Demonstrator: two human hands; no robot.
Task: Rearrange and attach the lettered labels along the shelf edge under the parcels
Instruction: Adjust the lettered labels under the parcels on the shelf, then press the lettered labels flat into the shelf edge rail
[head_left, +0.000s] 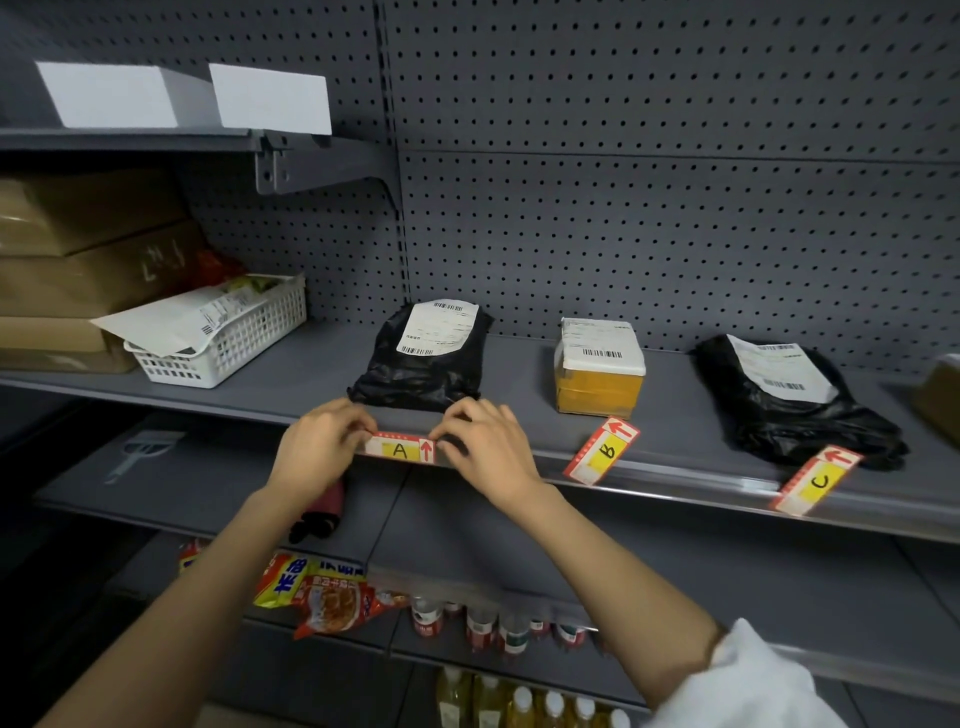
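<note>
The label A (399, 449), yellow and white with a red arrow, lies level against the shelf edge (675, 480) under a black bag parcel (421, 364). My left hand (319, 447) pinches its left end and my right hand (485, 449) pinches its right end. Label B (601, 451) lies tilted on the shelf lip in front of a yellow box parcel (600, 371). Label C (816, 484) lies tilted over the edge in front of a second black bag parcel (795, 400).
A white basket (228, 345) with papers and stacked cardboard boxes (78, 260) stand at the left of the shelf. Below, a lower shelf holds a dustpan (140, 452) and a dark red object (324, 512); snack bags (322, 592) and bottles (483, 626) sit further down.
</note>
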